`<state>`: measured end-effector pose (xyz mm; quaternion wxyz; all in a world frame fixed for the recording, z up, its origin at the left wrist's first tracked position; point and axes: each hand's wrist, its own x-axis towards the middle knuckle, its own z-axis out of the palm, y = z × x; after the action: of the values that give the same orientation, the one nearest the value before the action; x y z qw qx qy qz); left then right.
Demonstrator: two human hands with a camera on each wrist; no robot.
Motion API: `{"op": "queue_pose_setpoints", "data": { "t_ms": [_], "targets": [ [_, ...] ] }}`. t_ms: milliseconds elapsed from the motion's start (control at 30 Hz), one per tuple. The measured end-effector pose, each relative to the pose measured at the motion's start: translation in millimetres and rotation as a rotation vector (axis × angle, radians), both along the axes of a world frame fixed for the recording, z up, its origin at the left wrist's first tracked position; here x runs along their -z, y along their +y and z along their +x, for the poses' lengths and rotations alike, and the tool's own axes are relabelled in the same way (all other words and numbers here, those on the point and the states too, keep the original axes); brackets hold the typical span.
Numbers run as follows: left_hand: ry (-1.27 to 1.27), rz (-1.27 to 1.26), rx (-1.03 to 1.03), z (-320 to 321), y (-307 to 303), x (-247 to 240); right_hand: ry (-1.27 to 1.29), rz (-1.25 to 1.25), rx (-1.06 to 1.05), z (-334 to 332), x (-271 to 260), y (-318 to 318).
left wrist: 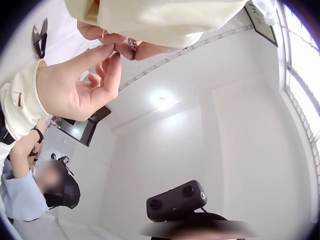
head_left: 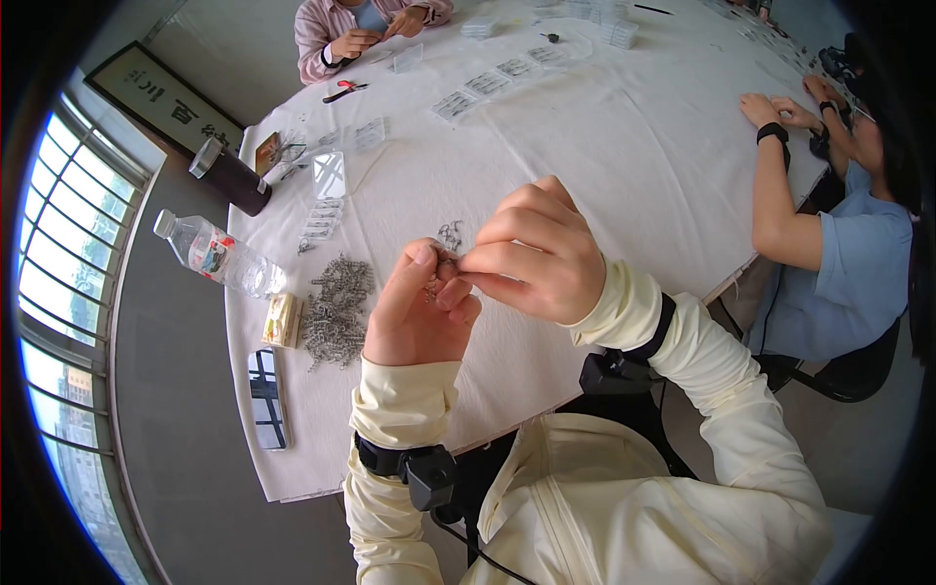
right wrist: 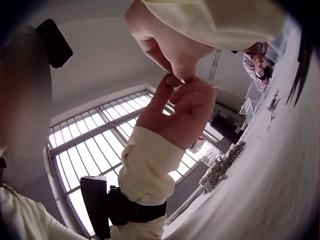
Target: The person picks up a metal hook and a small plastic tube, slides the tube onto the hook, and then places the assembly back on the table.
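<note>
Both hands meet fingertip to fingertip, raised in front of the chest. My left hand [head_left: 414, 312] is turned palm up, thumb and fingers pinching a small silvery metal piece [left wrist: 132, 44] that is mostly hidden by the fingers. Coming in from the right, my right hand [head_left: 541, 253] pinches at the same piece with thumb and forefinger. Its exact kind is too small to tell. On the cloth just beyond the fingers lies a little cluster of metal bits [head_left: 449, 234]. A large heap of similar silvery pieces [head_left: 337, 302] spreads left of the left hand.
Along the left table edge stand a dark flask [head_left: 230, 177], a water bottle [head_left: 219, 255], a small box [head_left: 283, 320] and a phone [head_left: 268, 400]. Clear trays [head_left: 485, 84] and red-handled pliers [head_left: 344, 91] lie farther back. Other people [head_left: 829, 224] work at the same table.
</note>
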<state>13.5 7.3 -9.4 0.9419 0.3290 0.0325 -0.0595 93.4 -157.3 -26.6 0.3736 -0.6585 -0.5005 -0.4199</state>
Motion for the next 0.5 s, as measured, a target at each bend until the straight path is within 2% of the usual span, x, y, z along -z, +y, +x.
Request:
{"op": "queue_pose_setpoints", "data": {
  "t_ms": [300,500],
  "targets": [
    [0.019,-0.007,-0.019,0.7,-2.6,-1.0,0.015,0.008,-0.007,-0.5,-0.2,-1.3],
    [-0.041,0.14,-0.072,1.5,-1.9,3.7,0.186,0.047,-0.07,-2.2,-4.4,-3.8]
  ]
}}
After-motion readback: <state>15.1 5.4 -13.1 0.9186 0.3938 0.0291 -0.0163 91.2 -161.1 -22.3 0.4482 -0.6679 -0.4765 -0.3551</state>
